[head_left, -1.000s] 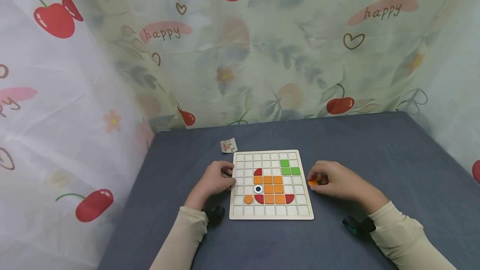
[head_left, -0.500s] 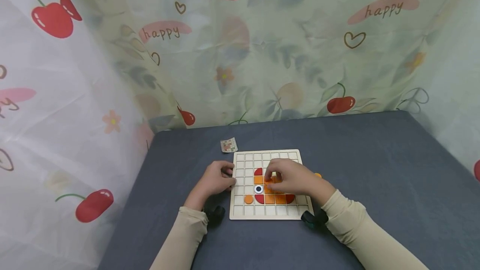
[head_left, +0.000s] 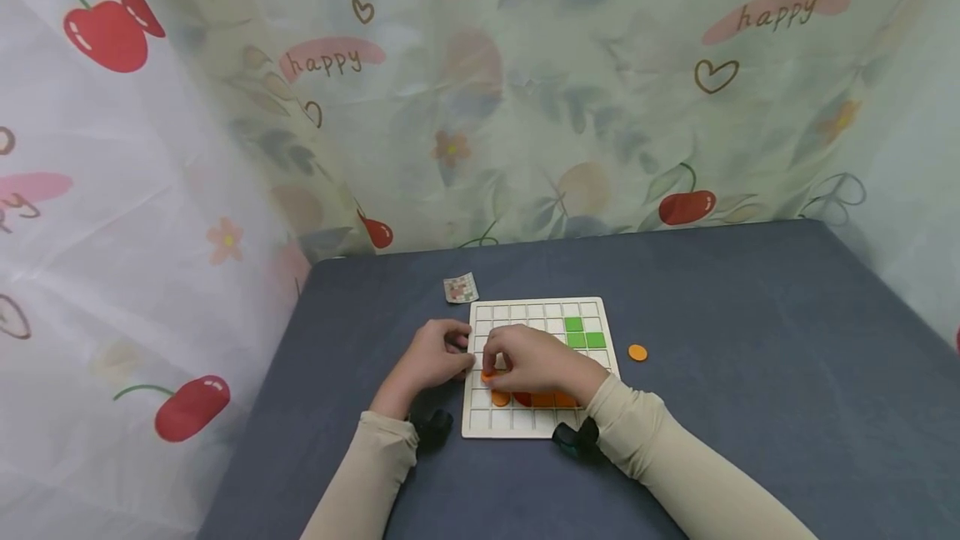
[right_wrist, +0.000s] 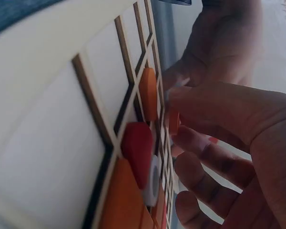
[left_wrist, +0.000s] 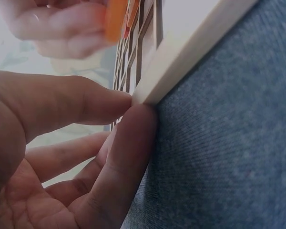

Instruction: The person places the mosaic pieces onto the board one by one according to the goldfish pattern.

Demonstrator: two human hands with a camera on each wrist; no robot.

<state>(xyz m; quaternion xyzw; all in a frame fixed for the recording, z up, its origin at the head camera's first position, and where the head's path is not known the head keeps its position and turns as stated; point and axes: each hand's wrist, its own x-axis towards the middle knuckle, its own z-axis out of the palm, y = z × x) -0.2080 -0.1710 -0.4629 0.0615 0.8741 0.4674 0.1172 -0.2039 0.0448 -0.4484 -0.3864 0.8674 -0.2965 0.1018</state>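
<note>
A white square grid board (head_left: 540,312) lies on the dark cloth. My left hand (head_left: 437,354) holds its left edge; in the left wrist view the thumb and a finger meet at the board's rim (left_wrist: 181,57). Over the board's left side, my right hand (head_left: 536,357) pinches a small orange disc (right_wrist: 174,121) between thumb and fingertips. Just below it another orange disc (head_left: 500,398) sits in a cell. The right wrist view shows a red quarter-round piece (right_wrist: 138,148), a white eye piece (right_wrist: 153,181) and an orange square (right_wrist: 121,195) set in cells. My right hand hides much of the pattern.
Several green squares (head_left: 573,324) fill cells at the board's upper right. A loose orange disc (head_left: 637,352) lies on the cloth right of the board. Behind the board's far left corner is a small printed card (head_left: 461,288). A patterned curtain (head_left: 525,148) hangs behind the table.
My right hand has moved left from beside the board to over its left side, carrying an orange disc and leaving another on the cloth. My left hand stays at the board's edge.
</note>
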